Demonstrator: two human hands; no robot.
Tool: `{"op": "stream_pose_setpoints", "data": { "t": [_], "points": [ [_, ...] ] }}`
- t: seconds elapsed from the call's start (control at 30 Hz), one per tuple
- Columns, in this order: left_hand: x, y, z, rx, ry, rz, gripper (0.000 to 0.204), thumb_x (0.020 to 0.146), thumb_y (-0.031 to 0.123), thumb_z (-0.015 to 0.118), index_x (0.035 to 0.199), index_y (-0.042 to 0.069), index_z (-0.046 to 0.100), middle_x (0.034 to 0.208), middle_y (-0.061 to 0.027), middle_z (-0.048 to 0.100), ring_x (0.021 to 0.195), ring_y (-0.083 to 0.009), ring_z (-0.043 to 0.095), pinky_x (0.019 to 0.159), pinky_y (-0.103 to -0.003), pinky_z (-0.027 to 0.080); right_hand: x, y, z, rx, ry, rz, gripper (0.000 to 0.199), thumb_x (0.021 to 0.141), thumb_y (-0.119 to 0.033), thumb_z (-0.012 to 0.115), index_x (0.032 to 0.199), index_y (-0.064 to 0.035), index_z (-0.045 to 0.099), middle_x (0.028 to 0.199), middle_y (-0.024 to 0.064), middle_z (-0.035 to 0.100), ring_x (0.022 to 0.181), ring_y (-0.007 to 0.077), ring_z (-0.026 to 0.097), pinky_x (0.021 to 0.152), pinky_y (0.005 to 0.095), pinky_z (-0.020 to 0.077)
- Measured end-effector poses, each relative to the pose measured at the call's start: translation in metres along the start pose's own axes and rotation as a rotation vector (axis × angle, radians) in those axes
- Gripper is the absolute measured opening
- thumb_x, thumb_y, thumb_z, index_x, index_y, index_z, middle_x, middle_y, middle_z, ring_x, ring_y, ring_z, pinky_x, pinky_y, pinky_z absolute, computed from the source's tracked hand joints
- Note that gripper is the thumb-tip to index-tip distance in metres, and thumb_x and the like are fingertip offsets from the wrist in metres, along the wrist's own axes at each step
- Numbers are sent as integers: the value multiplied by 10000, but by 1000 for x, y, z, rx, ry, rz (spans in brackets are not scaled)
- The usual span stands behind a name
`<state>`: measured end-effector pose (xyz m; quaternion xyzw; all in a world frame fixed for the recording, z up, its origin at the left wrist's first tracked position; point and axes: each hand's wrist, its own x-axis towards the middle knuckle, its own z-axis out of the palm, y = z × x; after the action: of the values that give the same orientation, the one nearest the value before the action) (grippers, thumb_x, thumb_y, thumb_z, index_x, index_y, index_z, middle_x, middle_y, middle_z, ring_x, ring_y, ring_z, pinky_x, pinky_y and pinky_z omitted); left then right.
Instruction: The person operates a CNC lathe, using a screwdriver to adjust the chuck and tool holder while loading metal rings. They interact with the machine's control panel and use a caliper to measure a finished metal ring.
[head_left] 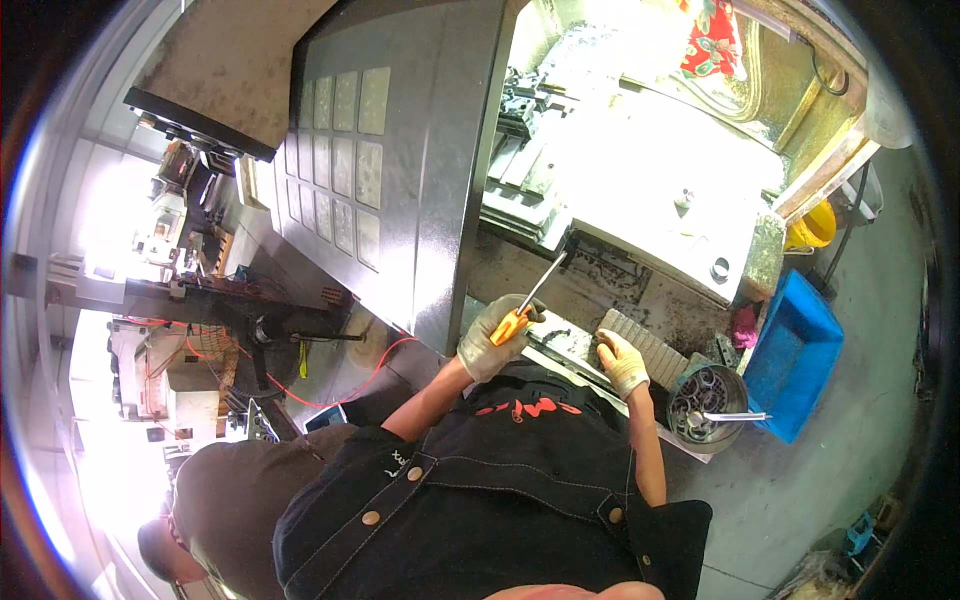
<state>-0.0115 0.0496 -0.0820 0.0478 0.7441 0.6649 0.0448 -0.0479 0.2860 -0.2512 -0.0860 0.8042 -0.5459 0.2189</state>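
Left hand clenched on orange-handled screwdriver, blade aimed toward machine bed | right hand flat on ribbed grey plate, grip hidden | round parts tin alongside | blue tray beyond | plate work apparently unfinished

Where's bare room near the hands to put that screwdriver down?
Little on the ledge: the left hand holds the orange-handled screwdriver, the right hand rests by the ribbed block, and the round tin of parts crowds the right end. Freer patches: the blue tray beyond the tin, and the machine's bright flat bed above the ledge.
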Motion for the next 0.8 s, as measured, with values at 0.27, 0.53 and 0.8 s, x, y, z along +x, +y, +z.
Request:
{"op": "stream_pose_setpoints", "data": {
  "t": [0.27, 0.53, 0.8],
  "points": [
    [-1, -3, 1, -16, 8, 5, 404, 710, -92, 505, 1080, 73, 498, 1073, -65, 534, 999, -160, 542, 866, -304, 429, -2, -1, 2, -59, 2, -18, 351, 824, -209, 529, 1138, -52, 535, 1076, 159, 591, 993, 282, 571, 855, 328, 437],
    [0, -1, 4, -95, 23, -47, 413, 689, -101, 505, 1066, 67, 501, 1101, -66, 518, 1034, -174, 525, 896, -317, 411, -1, -5, -1, -34, -11, 6, 359, 825, -221, 534, 1144, -56, 533, 1072, 156, 592, 980, 281, 576, 850, 323, 436],
    [1, -2, 4, -125, 19, -63, 409, 679, -78, 525, 1064, 59, 507, 1137, -73, 496, 1093, -197, 496, 948, -353, 379, 2, 2, -1, -73, -17, -12, 361, 821, -218, 533, 1147, -63, 530, 1053, 161, 595, 966, 282, 578, 834, 330, 441]
  ]
}}
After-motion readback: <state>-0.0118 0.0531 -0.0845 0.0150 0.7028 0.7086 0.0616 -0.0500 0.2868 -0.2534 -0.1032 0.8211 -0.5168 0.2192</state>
